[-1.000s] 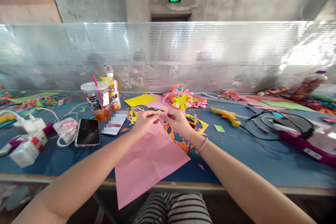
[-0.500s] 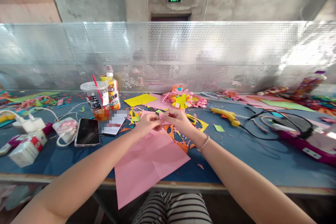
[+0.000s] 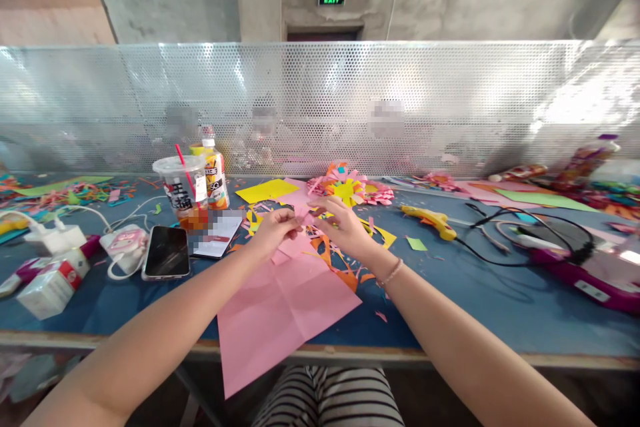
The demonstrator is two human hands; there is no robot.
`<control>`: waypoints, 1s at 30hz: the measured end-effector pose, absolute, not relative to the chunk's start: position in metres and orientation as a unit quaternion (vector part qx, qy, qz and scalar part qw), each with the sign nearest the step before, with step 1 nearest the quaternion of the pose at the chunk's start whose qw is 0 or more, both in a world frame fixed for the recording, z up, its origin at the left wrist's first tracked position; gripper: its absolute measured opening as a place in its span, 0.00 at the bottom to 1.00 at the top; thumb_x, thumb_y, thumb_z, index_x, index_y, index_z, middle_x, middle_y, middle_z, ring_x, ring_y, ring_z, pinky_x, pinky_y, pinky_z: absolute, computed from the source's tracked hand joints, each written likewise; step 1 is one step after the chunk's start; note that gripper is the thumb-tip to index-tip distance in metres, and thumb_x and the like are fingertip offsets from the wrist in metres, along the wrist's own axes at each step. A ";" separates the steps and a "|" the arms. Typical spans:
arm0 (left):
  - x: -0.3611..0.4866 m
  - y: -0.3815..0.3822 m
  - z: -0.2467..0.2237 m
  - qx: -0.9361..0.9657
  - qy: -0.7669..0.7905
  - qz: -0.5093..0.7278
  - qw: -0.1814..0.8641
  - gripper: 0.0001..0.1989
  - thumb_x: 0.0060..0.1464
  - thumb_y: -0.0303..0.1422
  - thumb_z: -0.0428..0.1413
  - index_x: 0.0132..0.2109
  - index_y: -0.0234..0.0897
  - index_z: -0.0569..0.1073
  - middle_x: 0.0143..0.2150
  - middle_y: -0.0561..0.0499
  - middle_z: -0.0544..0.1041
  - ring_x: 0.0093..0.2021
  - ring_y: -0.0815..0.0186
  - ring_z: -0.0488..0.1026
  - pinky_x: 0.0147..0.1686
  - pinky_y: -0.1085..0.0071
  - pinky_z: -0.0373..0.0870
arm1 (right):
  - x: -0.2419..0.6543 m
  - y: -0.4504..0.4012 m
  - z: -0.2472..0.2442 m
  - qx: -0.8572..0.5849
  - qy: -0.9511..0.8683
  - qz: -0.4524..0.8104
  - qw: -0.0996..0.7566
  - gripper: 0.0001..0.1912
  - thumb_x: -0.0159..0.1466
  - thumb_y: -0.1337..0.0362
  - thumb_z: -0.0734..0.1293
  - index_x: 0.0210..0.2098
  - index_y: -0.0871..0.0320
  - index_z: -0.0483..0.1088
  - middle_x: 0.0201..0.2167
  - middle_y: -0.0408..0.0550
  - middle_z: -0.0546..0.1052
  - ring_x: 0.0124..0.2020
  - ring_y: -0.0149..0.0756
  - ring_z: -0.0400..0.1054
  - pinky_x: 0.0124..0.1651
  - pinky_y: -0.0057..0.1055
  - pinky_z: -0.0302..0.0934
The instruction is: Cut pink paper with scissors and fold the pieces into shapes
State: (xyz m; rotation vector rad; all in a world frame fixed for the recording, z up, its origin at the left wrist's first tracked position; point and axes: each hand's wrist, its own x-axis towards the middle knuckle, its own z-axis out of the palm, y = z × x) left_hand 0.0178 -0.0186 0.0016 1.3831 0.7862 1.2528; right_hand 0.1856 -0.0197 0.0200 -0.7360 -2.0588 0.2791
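Observation:
A small piece of pink paper [image 3: 304, 215] stands up between my two hands over the middle of the table. My left hand [image 3: 276, 232] pinches it with thumb and fingertips. Right beside it, my right hand [image 3: 341, 223] has its fingers spread at the paper's right edge; whether they touch it I cannot tell. Beneath both hands lies a large creased sheet of pink paper [image 3: 285, 300], its lower corner hanging over the table's front edge. Orange and yellow paper scraps [image 3: 345, 273] lie by its right side. Behind my hands sits a paper flower with a yellow centre [image 3: 345, 192].
On the left are a phone [image 3: 167, 252], a pink-and-white charger [image 3: 125, 243], a plastic cup with a straw [image 3: 181, 193] and a drink bottle [image 3: 215, 177]. To the right lie a yellow glue gun [image 3: 430, 221] and a purple power strip [image 3: 580, 280]. A perforated metal screen [image 3: 320, 107] stands behind.
My right hand's fingers have spread from their pinch and moved slightly right. The left hand keeps the small pink paper, which shows more now.

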 end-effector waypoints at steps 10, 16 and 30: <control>0.016 -0.019 0.000 0.550 0.292 0.539 0.567 0.09 0.41 0.32 0.59 0.25 0.32 0.67 0.23 0.54 0.69 0.23 0.75 0.66 0.25 0.77 0.60 | 0.191 -0.016 0.022 -0.222 -0.865 0.015 0.450 0.09 0.58 0.67 0.61 0.36 0.55 0.71 0.35 0.49 0.73 0.39 0.34 0.66 0.43 0.35 0.63; 0.017 -0.021 0.001 0.562 0.335 0.526 0.544 0.10 0.38 0.34 0.60 0.24 0.33 0.67 0.22 0.54 0.69 0.26 0.71 0.70 0.30 0.73 0.66 | 0.191 -0.019 0.023 -0.225 -0.866 0.018 0.446 0.07 0.58 0.66 0.61 0.32 0.56 0.71 0.33 0.49 0.72 0.37 0.33 0.66 0.42 0.33 0.62; 0.020 -0.021 -0.001 0.590 0.304 0.517 0.541 0.10 0.38 0.35 0.60 0.24 0.31 0.70 0.24 0.52 0.71 0.29 0.69 0.71 0.36 0.69 0.68 | 0.177 -0.012 0.012 -0.367 -0.757 0.211 0.497 0.07 0.56 0.61 0.61 0.27 0.59 0.65 0.23 0.43 0.69 0.23 0.27 0.63 0.26 0.25 0.58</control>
